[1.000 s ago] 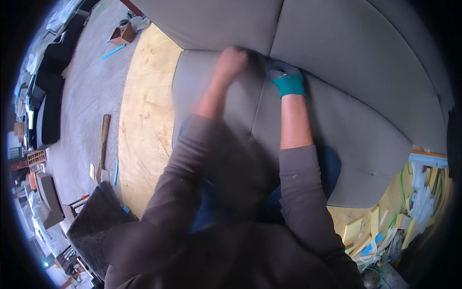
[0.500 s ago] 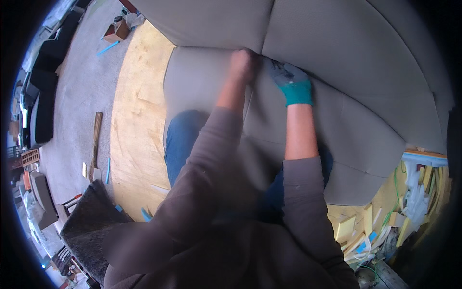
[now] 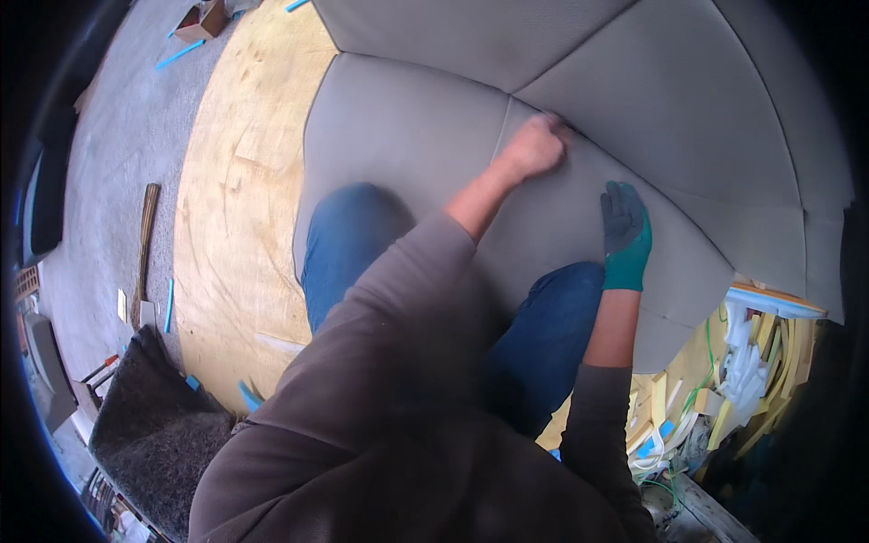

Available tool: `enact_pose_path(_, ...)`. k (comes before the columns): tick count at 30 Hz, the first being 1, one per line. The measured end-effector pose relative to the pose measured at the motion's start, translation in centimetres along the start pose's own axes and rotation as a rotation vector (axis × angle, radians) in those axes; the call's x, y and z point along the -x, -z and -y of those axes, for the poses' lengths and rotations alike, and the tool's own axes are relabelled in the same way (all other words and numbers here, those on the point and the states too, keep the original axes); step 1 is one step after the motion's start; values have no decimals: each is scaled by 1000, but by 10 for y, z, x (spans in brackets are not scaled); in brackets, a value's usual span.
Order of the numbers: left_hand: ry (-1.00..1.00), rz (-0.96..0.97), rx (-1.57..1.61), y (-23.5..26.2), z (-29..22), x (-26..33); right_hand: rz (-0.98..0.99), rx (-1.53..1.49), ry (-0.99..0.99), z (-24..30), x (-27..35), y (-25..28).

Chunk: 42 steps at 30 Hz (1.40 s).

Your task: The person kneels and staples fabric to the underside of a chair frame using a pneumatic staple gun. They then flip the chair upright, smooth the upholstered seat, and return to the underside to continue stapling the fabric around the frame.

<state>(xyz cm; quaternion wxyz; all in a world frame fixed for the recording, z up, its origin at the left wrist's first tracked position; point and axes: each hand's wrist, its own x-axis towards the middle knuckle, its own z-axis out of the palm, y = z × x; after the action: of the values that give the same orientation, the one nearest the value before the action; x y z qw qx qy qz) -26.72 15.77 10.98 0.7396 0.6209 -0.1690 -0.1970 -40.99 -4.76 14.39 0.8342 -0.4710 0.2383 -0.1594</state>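
Two large grey upholstered panels meet at a dark seam running from upper left to lower right: a seat-like panel (image 3: 398, 127) under my knees and a backrest-like panel (image 3: 670, 100) beyond it. My bare left hand (image 3: 536, 147) is closed in a fist against this seam, slightly blurred, and nothing shows in it. To its right, my right hand (image 3: 626, 231), in a grey and teal work glove, is raised over the near panel. Its fingers are stretched and lightly curved, with nothing held. My blue-trousered knees (image 3: 353, 235) rest on the grey panel.
A plywood sheet (image 3: 240, 172) lies under the panels' left side. On the concrete floor are a wooden stick (image 3: 148, 231), blue strips (image 3: 179, 54) and a small box (image 3: 201, 22). Dark fuzzy material (image 3: 167, 434) lies lower left; yellow foam offcuts (image 3: 769, 362) pile up at right.
My left fist has shifted right along the seam. My right hand has come away from the seam, nearer to me and to the right. The view has turned too.
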Motion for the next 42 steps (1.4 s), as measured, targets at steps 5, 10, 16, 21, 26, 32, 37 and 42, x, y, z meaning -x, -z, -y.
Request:
enact_pose_path(5, 145, 269, -315, -22, -15, 30, -44, 415, 282, -21, 8, -16)
enact_pose_path(10, 150, -128, -514, 23, -33, 28, -72, 1104, 582, -42, 3, -24)
enact_pose_path(16, 119, -554, 316, 112, -19, 13, -176, 1619, 870, -74, 6, -29)
enact_pose_path(21, -134, -377, -332, 118, 23, -17, -269, 1754, 917, -91, 3, -35)
enact_pose_path(26, 14, -375, -389, 95, 70, -57, -308, 1851, 930, -98, 0, -38)
enact_pose_path(32, -52, -598, 354, 52, 75, -71, -282, 1852, 933, -97, 3, -42)
enact_pose_path(37, -46, -729, 1258, 28, 9, -49, -162, 1786, 922, -86, 8, -34)
enact_pose_path(42, -235, -676, 1257, 30, -10, -45, -117, 1743, 911, -83, 15, -31)
